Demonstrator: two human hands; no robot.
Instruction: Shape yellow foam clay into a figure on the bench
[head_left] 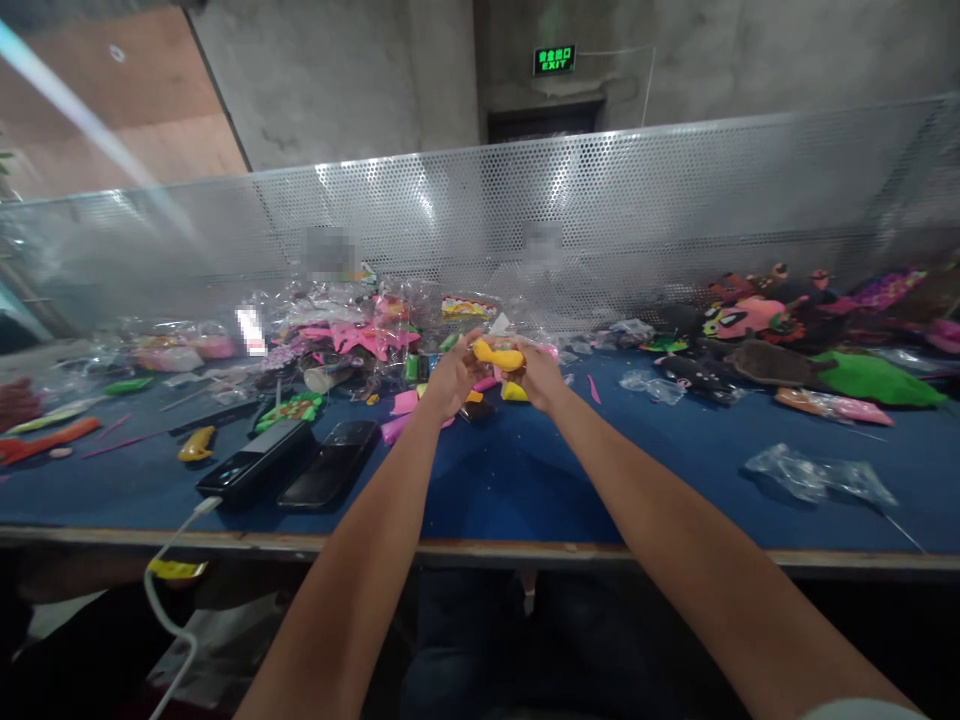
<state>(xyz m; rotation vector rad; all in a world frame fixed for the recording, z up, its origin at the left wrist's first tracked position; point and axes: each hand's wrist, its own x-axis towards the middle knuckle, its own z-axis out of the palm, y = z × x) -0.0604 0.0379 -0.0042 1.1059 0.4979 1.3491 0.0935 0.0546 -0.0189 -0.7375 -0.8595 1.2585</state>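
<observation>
A smooth, curved piece of yellow clay [499,356] is held up between my two hands over the blue tabletop [517,490]. My left hand [452,378] grips its left end with bent fingers. On the other side, my right hand [537,372] has its fingers closed around the right end. Part of the fingertips is hidden behind the clay. Just below the hands lie pink clay pieces [403,404] and another yellow piece [514,392].
A power bank [255,462] with a white cable and a black phone [331,466] lie front left. Pink star shapes [360,337] and clear wrappers fill the back left. Clay figures [757,320] and a crumpled bag [817,474] are on the right. A perforated metal screen [450,215] stands behind.
</observation>
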